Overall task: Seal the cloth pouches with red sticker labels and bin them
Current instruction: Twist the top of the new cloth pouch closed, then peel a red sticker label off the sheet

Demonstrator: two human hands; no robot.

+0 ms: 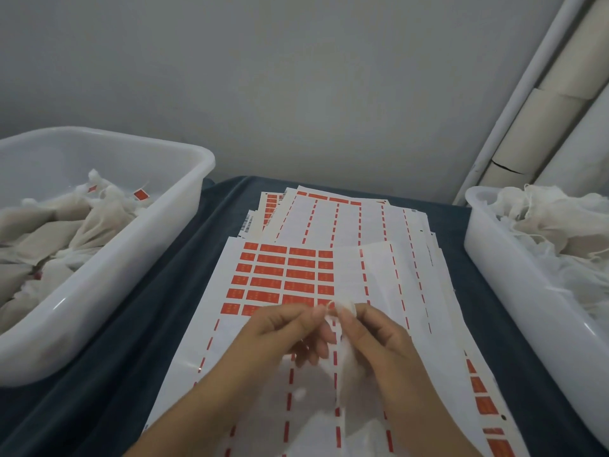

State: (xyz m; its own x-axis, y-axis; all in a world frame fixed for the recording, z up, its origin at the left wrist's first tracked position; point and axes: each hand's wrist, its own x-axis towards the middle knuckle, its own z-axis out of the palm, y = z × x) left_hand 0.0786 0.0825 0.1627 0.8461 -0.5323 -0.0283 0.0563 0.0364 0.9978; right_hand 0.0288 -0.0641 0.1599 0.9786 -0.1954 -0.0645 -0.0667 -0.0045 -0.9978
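Observation:
A thin white cloth pouch (349,374) hangs between my hands over the sticker sheets. My left hand (290,331) and my right hand (369,328) both pinch its gathered top near a small loop of string (330,305). The nearest sheet (283,278) carries rows of red sticker labels, with bare backing below. The white bin on the left (108,275) holds several pouches bearing red labels (141,194). The white bin on the right (514,291) holds a heap of plain pouches (553,222).
More label sheets (333,219) are fanned out behind the near one on the dark blue cloth-covered table (138,374). A grey wall stands behind. Beige rolls and a white pipe (534,103) lean at the back right.

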